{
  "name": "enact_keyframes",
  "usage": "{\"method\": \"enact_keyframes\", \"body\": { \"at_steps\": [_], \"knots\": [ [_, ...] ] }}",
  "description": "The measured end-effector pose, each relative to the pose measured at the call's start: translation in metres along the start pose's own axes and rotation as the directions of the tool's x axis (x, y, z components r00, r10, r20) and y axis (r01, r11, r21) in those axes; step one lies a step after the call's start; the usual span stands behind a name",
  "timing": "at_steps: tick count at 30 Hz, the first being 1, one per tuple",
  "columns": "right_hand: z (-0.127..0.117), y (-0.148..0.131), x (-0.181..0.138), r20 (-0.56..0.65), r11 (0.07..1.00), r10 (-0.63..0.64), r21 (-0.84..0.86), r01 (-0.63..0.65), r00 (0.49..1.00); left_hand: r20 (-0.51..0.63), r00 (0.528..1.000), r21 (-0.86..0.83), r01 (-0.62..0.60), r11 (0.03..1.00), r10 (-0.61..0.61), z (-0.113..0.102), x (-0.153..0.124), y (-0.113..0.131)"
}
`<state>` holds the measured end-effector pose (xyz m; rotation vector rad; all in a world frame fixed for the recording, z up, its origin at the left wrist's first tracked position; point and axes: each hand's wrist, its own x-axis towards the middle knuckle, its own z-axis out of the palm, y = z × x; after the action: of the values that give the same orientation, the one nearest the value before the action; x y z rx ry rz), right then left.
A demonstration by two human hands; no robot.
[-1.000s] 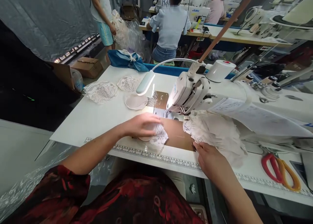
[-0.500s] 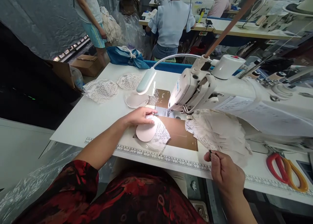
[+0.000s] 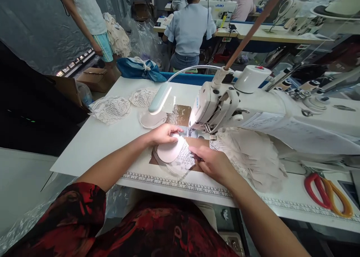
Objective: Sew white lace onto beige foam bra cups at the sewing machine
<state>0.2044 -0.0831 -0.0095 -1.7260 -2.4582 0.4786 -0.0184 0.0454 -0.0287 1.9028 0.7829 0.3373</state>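
My left hand point(image 3: 165, 134) is closed at the top edge of a lace bra cup point(image 3: 184, 157), thumb on top. A smooth pale oval pad point(image 3: 168, 151) lies on the lace. My right hand point(image 3: 213, 161) is at the lace's right edge, its fingers closed round a small dark metal tool point(image 3: 196, 157), mostly hidden, whose exact kind I cannot make out. Just beyond both hands is the sewing machine's needle area point(image 3: 192, 131). Another pale cup piece point(image 3: 153, 118) rests behind my left hand.
The white sewing machine point(image 3: 225, 99) stands at the right, a lamp point(image 3: 160, 97) over the table. Lace cups point(image 3: 111, 109) lie at the left. A pile of lace-edged pieces point(image 3: 253, 156) and red-and-orange-handled scissors point(image 3: 327, 195) lie at the right. A printed ruler point(image 3: 180, 186) runs along the front edge.
My right hand has moved left and forward from the table's front edge to the lace cup, carrying the small dark tool. My left hand stays on the cup. The view has shifted slightly.
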Motion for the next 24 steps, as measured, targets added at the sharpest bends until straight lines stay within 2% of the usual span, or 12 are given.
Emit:
{"method": "enact_keyframes", "body": {
  "at_steps": [2, 5, 8, 10, 13, 17, 24],
  "knots": [
    [0.001, 0.003, 0.013, 0.046, 0.997, 0.003, -0.077, 0.000, 0.999, 0.012, 1.000, 0.067, 0.000, 0.998, -0.001, -0.001, 0.011, 0.001],
    [0.008, 0.007, 0.023, 0.047, 0.992, 0.027, -0.124, -0.021, 0.999, 0.013, 0.999, 0.252, -0.040, 0.967, 0.038, -0.005, 0.021, 0.006],
    [0.014, 0.008, 0.022, 0.024, 0.990, 0.069, -0.124, -0.065, 0.997, -0.029, 0.981, 0.537, -0.149, 0.830, 0.194, -0.008, 0.016, 0.018],
    [0.014, 0.007, 0.020, 0.028, 0.989, 0.095, -0.116, -0.092, 0.995, -0.024, 0.952, 0.646, -0.218, 0.732, 0.306, -0.004, 0.005, 0.027],
    [0.013, 0.005, 0.019, 0.039, 0.991, 0.113, -0.083, -0.110, 0.993, 0.054, 0.936, 0.633, -0.301, 0.713, 0.347, 0.010, -0.011, 0.036],
    [0.012, 0.004, 0.020, 0.024, 0.988, 0.142, -0.066, -0.140, 0.990, 0.081, 0.945, 0.645, -0.292, 0.706, 0.317, 0.029, -0.018, 0.032],
    [0.013, -0.001, 0.024, 0.008, 0.978, 0.196, -0.081, -0.194, 0.981, 0.084, 0.917, 0.697, -0.333, 0.635, 0.389, 0.026, -0.006, 0.014]
  ]
}}
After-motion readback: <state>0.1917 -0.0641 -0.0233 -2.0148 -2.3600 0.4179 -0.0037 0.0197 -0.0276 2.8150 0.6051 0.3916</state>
